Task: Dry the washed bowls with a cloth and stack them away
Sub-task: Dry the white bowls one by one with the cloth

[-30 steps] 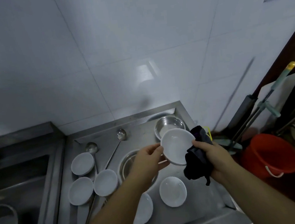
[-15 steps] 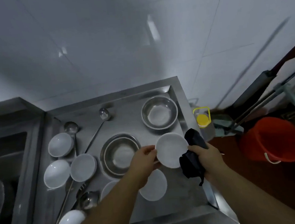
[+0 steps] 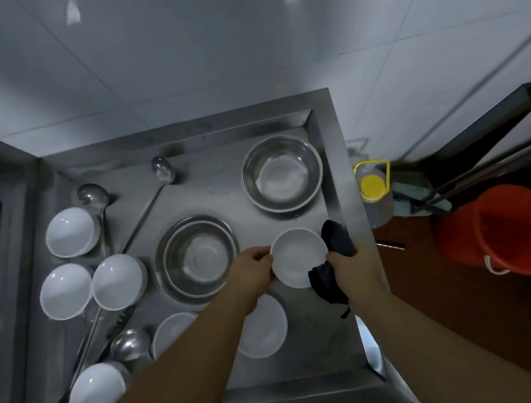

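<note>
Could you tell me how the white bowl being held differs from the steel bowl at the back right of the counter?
The held white bowl is plain white; the steel bowl is shiny metal. The white bowl looks smaller. It is gripped by the left hand, with the right hand holding a dark cloth at its rim; the steel bowl sits untouched. Both are round and open side up.

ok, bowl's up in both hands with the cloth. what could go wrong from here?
The left hand only pinches the rim of the white bowl, so a wipe from the dark cloth in the right hand might knock it loose. It is held near the counter edge, so it might fall to the floor. Dropped straight down, it might chip the bowl below.
</note>
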A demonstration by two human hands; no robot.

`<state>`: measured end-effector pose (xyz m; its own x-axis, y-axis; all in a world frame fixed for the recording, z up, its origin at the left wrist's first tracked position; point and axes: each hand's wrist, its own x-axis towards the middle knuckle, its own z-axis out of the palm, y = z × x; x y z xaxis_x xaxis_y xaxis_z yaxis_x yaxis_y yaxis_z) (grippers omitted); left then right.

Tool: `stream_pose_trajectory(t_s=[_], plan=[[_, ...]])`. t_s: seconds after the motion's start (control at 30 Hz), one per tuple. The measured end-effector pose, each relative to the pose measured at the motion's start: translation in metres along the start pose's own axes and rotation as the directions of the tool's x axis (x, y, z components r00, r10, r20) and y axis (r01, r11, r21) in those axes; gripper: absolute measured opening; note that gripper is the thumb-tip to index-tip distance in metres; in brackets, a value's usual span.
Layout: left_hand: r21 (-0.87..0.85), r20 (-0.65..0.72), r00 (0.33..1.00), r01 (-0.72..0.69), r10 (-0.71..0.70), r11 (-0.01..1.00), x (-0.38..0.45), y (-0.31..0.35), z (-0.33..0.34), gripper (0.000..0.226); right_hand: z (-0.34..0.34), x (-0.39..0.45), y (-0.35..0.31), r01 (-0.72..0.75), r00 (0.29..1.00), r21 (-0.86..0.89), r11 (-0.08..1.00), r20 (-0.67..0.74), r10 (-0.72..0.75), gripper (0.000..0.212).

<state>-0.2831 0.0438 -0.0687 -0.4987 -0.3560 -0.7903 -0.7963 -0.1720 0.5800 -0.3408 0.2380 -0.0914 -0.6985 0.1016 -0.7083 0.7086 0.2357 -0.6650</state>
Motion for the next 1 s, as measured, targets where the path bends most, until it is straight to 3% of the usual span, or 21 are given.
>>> stream_pose_trajectory(t_s=[0.13,0.37,0.47,0.6,0.73,0.9,1.0], plan=[[0.022,-0.014,1.000,-0.013,0.013,1.000,0.011,-0.004,0.000,0.025,0.008,0.007,0.004,-0.006,0.999,-0.018,1.000,-0.033,0.005,0.026],[0.056,-0.028,0.999,-0.014,0.016,0.998,0.015,-0.011,0.002,0.031,0.009,0.005,0.006,0.059,0.998,-0.110,0.992,-0.006,-0.060,0.023],[0.198,-0.009,0.998,-0.061,0.064,0.978,0.010,-0.011,-0.005,0.032,0.005,-0.001,0.005,0.103,0.995,-0.156,0.982,0.003,-0.103,0.024],[0.615,0.054,0.984,-0.167,0.171,0.770,-0.001,-0.013,-0.028,0.036,-0.006,-0.014,0.002,0.118,0.993,-0.155,0.981,0.027,-0.115,0.020],[0.803,0.148,0.980,-0.197,0.131,0.563,-0.019,-0.032,-0.051,0.041,-0.016,-0.035,0.008,0.121,0.991,-0.185,0.975,-0.038,-0.130,0.016],[0.833,0.197,0.969,-0.247,0.151,0.496,-0.030,-0.052,-0.062,0.043,-0.022,-0.066,0.029,0.166,0.984,-0.194,0.967,-0.026,-0.174,0.024],[0.826,0.159,0.976,-0.215,0.151,0.521,-0.036,-0.057,-0.067,0.043,-0.015,-0.088,0.040,0.225,0.974,-0.170,0.960,0.003,-0.227,0.015]])
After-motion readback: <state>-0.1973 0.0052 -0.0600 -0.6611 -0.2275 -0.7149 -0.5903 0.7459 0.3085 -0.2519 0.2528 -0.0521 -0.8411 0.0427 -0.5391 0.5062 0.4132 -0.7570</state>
